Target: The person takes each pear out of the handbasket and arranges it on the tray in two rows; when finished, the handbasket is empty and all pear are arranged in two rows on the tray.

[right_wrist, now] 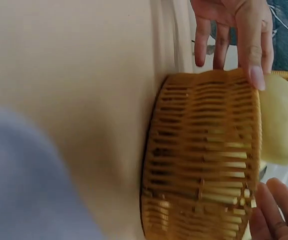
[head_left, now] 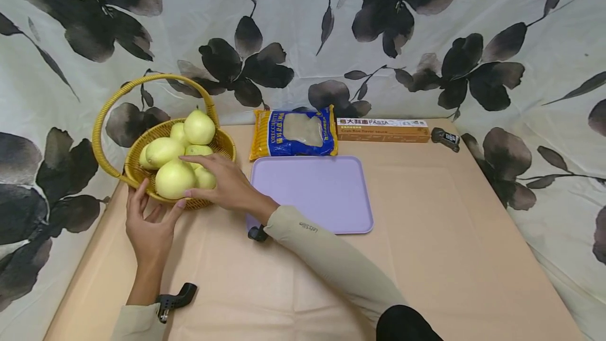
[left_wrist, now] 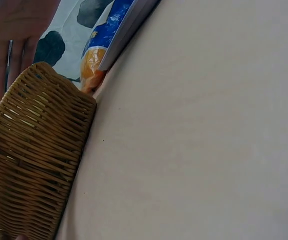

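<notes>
Rn, basket [head_left: 227,145] of pale fruit [head_left: 175,179] sits nr worktop's [head_left: 454,236] far-L corner; L hand [head_left: 153,230], fingers relaxed, touches its near side; R hand [head_left: 232,182], fingers extended unclenched, is over front fruit.

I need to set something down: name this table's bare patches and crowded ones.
Bare: the table right of the purple tray, and the front between the forearms. Crowded: the back edge, with blue bag, brown box, black device; and far left, with left hand and right hand at the basket.
</notes>
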Tool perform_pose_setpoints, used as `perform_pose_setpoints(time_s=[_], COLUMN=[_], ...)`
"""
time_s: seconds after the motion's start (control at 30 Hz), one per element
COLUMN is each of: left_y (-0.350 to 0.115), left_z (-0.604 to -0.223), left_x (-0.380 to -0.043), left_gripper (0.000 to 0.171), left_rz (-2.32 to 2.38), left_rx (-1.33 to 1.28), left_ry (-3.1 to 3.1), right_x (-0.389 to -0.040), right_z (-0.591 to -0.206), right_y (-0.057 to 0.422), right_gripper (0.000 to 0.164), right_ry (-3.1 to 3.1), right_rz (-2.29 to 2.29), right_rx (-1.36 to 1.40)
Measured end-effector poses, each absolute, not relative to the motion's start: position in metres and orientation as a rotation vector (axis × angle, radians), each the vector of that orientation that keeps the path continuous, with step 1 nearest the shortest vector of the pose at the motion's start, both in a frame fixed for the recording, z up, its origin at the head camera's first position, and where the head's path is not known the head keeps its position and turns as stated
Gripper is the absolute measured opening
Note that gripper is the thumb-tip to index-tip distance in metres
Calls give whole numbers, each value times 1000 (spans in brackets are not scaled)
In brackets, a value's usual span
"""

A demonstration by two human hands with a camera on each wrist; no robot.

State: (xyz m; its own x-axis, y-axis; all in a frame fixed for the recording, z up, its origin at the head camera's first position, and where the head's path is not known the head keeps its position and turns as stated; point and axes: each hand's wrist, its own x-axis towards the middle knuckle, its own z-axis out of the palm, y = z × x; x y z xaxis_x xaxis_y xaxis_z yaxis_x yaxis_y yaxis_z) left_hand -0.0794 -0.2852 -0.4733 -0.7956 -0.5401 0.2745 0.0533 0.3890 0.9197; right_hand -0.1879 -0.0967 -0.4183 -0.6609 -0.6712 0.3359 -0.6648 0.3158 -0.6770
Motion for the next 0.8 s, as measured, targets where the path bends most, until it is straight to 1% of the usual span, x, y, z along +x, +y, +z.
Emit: perform_pose_setpoints(time_s=[0.23,0.47,0.8], left_y=[-285,-286,-286], left_z=[-475,-477,-476], left_x=[-79,-79,-78], left_gripper=[86,85,84], left_rz=[-1397,-1412,-1396], left_rx=[417,412,407], left_ry=[-2113,-2096,-2127], right_x=[-189,-188,-191], right_z=[-418,-415,-417], right_y=[-118,-130,-126], right_gripper=[68,71,68], right_ry=[2599,2593,2506], right_rz=[-1206,-1168,-1419], right_rx=[-1293,-1279,-1105])
